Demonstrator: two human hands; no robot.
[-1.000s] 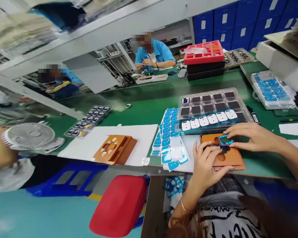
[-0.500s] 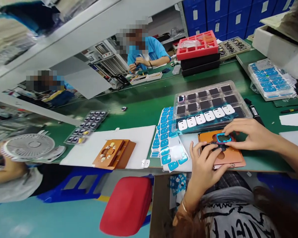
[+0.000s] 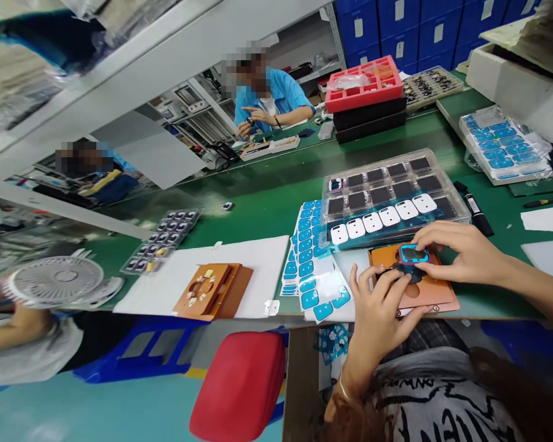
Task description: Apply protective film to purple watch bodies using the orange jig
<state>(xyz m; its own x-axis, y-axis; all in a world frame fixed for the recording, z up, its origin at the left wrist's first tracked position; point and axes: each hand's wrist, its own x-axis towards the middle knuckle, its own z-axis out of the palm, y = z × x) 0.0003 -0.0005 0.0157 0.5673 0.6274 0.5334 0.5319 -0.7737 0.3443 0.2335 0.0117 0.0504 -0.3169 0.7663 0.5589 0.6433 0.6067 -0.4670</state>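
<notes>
My right hand [image 3: 463, 250] pinches a small watch-like case [image 3: 413, 254] with a bright blue rim and a dark face, between thumb and fingers. It is held over an orange fixture [image 3: 435, 290] at the bench edge. My left hand [image 3: 378, 310] grips the near left side of that fixture, thumb along its front edge. Its fingertips rest by a dark rounded part [image 3: 415, 274] lying on top; whether they pinch this part I cannot tell. Just behind stands a clear tray [image 3: 463, 215] with dark squares and a row of white rounded plates [image 3: 389, 215].
Left of my hands lie blue sticker sheets [image 3: 334, 276] and a second orange fixture [image 3: 207, 291] on white paper. A marker [image 3: 475, 212] lies by the tray. Further back are a red compartment tray [image 3: 366, 83] and a co-worker [image 3: 276, 98]. A red stool [image 3: 239, 387] stands below.
The dark part under the case shows more, and the case has shifted very slightly to the left. Both hands keep nearly the same place. The co-worker's hand has lifted with fingers extended.
</notes>
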